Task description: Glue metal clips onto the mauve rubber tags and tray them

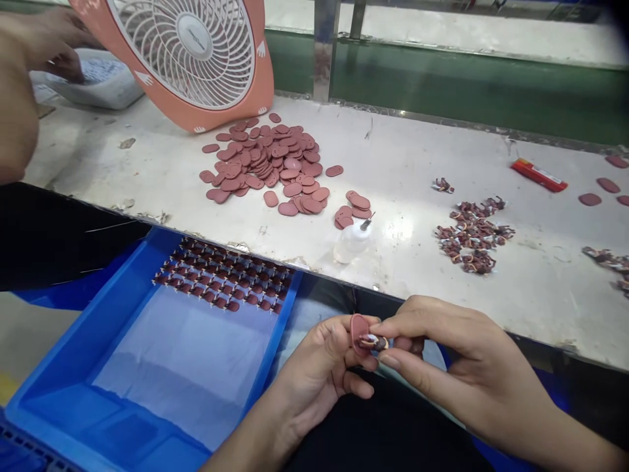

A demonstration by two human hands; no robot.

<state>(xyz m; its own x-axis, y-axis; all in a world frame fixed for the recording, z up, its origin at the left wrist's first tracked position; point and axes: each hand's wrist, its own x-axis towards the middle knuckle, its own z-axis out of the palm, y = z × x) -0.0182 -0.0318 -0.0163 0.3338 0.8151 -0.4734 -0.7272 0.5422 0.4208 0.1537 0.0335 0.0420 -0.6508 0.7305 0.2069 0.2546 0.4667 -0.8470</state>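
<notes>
Head view: beside a scuffed white bench (403, 157), left hand (322, 364) pinches disc (360, 325), right hand (457, 357) figurine (380, 344).

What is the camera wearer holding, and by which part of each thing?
The left grip holds an oval disc by its edge; the right grip pinches a small figure near the end away from the disc.
</notes>
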